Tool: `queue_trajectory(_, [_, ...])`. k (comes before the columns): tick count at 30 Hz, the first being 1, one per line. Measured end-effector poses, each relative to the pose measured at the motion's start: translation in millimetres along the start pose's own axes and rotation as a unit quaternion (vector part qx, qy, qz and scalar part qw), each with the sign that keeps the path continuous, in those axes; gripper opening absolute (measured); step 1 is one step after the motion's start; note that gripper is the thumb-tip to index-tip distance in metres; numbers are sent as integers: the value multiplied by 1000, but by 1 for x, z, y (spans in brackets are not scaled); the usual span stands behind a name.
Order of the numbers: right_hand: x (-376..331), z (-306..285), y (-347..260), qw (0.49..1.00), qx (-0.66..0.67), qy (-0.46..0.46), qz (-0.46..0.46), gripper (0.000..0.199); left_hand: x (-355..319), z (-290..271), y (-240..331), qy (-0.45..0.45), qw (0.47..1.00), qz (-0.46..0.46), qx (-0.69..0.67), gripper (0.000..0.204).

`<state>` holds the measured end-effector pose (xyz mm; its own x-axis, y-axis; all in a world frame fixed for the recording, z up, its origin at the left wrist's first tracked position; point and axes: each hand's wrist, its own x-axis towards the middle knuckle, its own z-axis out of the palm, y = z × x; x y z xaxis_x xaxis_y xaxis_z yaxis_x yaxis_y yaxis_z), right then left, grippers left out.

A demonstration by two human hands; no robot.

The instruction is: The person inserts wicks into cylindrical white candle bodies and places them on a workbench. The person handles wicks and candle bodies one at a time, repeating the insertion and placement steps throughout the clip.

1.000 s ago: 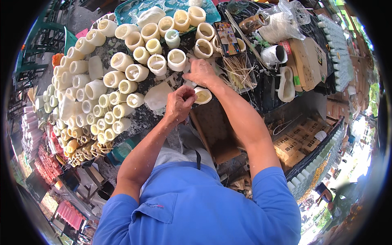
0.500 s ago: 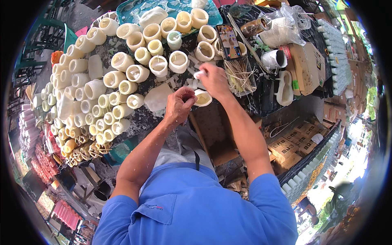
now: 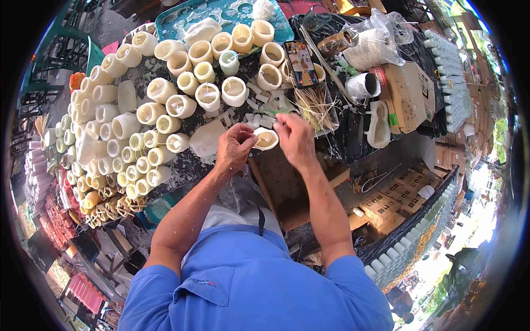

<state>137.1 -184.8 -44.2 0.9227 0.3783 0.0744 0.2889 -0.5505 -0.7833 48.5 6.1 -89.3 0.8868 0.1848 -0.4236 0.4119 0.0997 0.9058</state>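
Note:
Between my hands, at the table's near edge, sits a cream wax candle cup (image 3: 266, 140) with a pale hollow inside. On its left, my left hand (image 3: 234, 145) has its thumb and fingers pinched together by the rim; whatever they hold is too small to make out. My right hand (image 3: 297, 142) is just right of the cup, its fingertips smeared by motion. Small white wax pieces (image 3: 253, 119) lie just beyond the cup. A pale flat wax slab (image 3: 207, 139) rests left of my left hand.
Many cream wax cups (image 3: 180, 106) crowd the table's left side. A blue tray (image 3: 171, 25) lies at the back. Right of my hands are a phone (image 3: 301, 63), thin sticks (image 3: 316, 107), bagged white string (image 3: 367, 54) and a cardboard box (image 3: 408, 94). An open carton (image 3: 284, 193) stands below the edge.
My right hand has come down and nearer to the cup; the white lump seen in its fingers before no longer shows. My left hand stays pinched beside the rim. The whole view has shifted slightly.

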Motion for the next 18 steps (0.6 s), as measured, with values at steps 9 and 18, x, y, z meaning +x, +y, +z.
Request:
queue_trajectory(9, [100,97,53,928,-282,-244,-5,24,-1,0,2,-4,1000,10,3,18])
queue_trajectory(18, [68,18,5,975,-121,-179,45,20,16,2,5,-13,999,28,10,20])
